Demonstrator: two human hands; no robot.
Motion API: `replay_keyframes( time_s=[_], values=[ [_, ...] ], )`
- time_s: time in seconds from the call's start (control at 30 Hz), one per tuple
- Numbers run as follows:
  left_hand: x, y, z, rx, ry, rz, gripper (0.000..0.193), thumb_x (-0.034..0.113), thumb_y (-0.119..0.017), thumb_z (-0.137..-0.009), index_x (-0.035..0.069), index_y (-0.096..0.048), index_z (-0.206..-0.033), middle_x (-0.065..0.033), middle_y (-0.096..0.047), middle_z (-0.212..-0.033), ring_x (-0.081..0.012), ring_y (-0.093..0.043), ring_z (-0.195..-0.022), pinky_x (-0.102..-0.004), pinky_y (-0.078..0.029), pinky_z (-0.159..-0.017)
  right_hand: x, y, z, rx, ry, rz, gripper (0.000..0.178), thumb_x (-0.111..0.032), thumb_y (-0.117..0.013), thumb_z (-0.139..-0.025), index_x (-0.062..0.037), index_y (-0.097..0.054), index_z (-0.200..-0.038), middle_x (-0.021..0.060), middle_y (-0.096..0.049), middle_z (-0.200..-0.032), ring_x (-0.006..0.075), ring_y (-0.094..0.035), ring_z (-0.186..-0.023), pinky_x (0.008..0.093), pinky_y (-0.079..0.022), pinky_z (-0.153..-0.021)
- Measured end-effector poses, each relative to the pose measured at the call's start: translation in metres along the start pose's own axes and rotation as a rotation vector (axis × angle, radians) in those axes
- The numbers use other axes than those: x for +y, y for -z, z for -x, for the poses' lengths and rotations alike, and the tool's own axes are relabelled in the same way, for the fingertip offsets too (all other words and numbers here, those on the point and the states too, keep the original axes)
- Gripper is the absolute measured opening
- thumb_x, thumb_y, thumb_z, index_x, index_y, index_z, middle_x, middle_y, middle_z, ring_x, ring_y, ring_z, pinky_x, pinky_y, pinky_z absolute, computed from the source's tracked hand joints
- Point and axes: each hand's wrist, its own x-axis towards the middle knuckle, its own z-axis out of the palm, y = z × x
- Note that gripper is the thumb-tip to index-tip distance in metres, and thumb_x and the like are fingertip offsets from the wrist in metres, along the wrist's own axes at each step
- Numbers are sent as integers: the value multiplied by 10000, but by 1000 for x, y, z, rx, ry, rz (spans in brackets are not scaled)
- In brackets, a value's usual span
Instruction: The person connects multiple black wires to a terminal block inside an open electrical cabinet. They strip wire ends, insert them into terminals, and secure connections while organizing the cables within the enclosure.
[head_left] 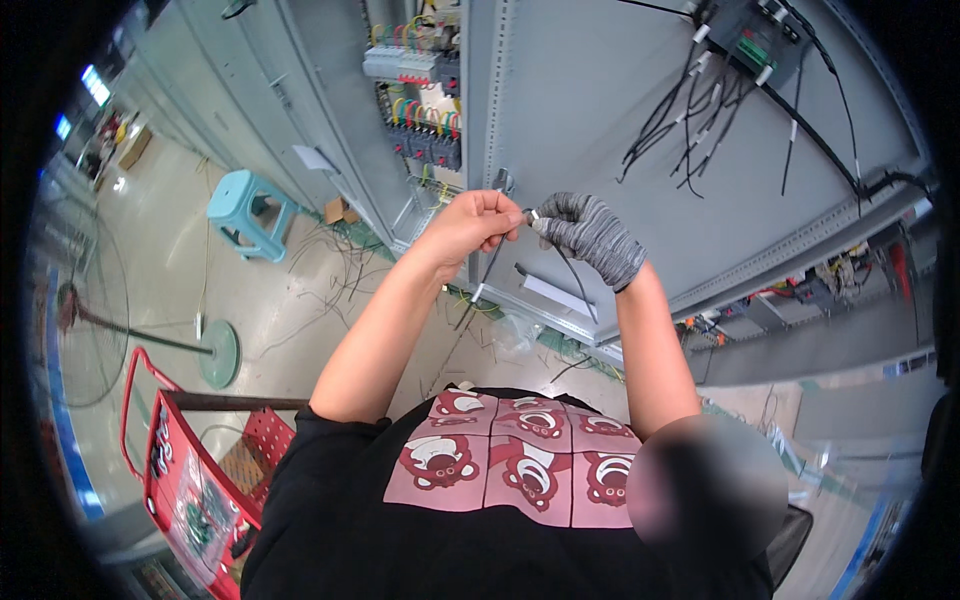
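My bare left hand (465,232) and my right hand (597,238), in a grey knitted glove, meet in front of an open grey cabinet door (585,120). Both are closed in a pinch on a thin black wire (571,268). One length droops below the right hand; another strand with a white marker sleeve (478,292) hangs under the left. A small pale piece (533,214) shows between the fingertips, too small to make out. Higher on the door, loose black wires (690,125) with white sleeves hang from a black device with a green terminal block (752,50).
Left of the door, the cabinet holds rows of breakers (425,147) with coloured wires. A light-blue stool (240,203), a fan's green base (219,354) and a red cart (185,478) stand on the left. Wire scraps (345,258) and a clear plastic bag (515,337) lie on the floor.
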Motion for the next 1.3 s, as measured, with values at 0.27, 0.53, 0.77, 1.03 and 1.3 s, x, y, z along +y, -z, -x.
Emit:
replay_keyframes(
  time_s=[0.27, 0.53, 0.77, 1.03, 1.3],
  values=[
    [8, -7, -8, -116, -37, -188, 119, 196, -615, -933, 80, -618, -958, 35, -582, -750, -38, -466, -658, -211, -349, -576, -4, 8, 21, 10, -76, -59, 267, -337, -727, -862, -75, -685, -838, -41, -582, -660, 37, -442, -542, 216, -365, -492],
    [0, -29, -22, -110, -252, -209, 112, 200, -607, -966, 89, -610, -969, 46, -562, -771, -28, -432, -661, -195, -336, -583, -4, 17, 41, 50, -37, -121, 250, -322, -702, -887, -73, -673, -885, -24, -621, -718, 41, -488, -565, 210, -391, -513],
    [10, -48, -26, -402, -103, 418, 138, 234, -606, -983, 97, -615, -979, 54, -559, -811, -28, -421, -664, -188, -331, -575, -17, 13, 49, 416, 465, -51, 205, -99, -610, -921, -30, -687, -1098, 55, -680, -980, 138, -623, -889, 292, -513, -832],
    [9, -67, -24, -413, -117, 624, 140, 216, -582, -994, 76, -572, -990, 29, -534, -831, -37, -404, -659, -195, -345, -582, -18, 31, 50, 322, 397, -36, 219, -84, -594, -923, -11, -668, -1116, 80, -699, -967, 161, -637, -892, 301, -514, -861],
    [24, -61, -28, -47, -293, 405, 117, 197, -631, -966, 83, -622, -987, 19, -639, -809, -10, -503, -604, -175, -389, -542, -19, 19, 73, 108, 74, -125, 232, -233, -625, -946, -23, -674, -1032, 15, -693, -859, 70, -581, -659, 224, -483, -609]
  ],
)
